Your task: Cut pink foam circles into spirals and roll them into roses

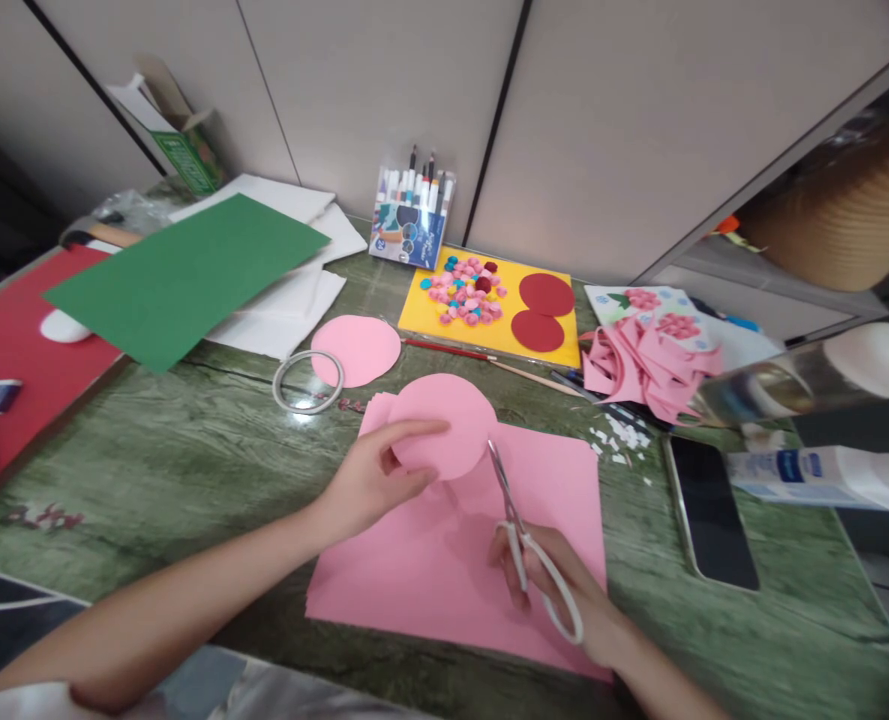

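Note:
Between the thumb and fingers of my left hand (369,475) is a round pink paper circle (455,420), held above a stack of pink paper sheets (444,570). My right hand (556,580) grips a pair of scissors (515,520) with white handles. Their blade tips meet the right edge of the circle. A second pink paper disc (369,350) lies flat behind my left hand, and a pale ring (309,381) partly overlaps it. Pink paper scraps (639,360) are heaped at the back right.
At the back are a yellow sheet (421,310) with small coloured balls and two red circles, and a marker pack (412,215). Green card (189,275) and red card (31,350) lie left. A phone (714,510), a glue bottle (826,475) and white paper bits (624,435) are right.

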Demonstrator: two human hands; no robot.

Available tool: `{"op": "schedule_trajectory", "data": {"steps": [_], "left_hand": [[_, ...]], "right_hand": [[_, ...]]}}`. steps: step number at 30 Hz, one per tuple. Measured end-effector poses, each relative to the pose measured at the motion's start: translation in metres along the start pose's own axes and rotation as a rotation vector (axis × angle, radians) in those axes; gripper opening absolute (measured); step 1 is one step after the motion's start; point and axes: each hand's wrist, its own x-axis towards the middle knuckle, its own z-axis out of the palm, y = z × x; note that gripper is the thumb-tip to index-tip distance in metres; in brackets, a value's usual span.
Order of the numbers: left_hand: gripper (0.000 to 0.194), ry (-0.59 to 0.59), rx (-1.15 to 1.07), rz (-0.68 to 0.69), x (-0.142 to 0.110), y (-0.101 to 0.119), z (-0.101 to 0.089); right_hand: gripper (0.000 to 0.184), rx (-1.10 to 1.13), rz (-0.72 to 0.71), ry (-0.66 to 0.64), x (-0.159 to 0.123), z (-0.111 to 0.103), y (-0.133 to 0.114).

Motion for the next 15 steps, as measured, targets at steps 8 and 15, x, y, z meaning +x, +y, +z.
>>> {"op": "schedule_trajectory", "data": {"steps": [8, 15], "left_hand": [[0.040, -0.006, -0.009, 0.003, -0.0030, 0.0008, 0.0034], [0.040, -0.078, -0.007, -0.033, -0.0044, 0.0058, 0.0048]], "right_hand": [[0.051, 0.033, 0.000, 0.025, 0.0020, 0.0006, 0.0031], [0.050, 0.035, -0.010, 0.034, 0.0030, 0.0001, 0.0054]]}}
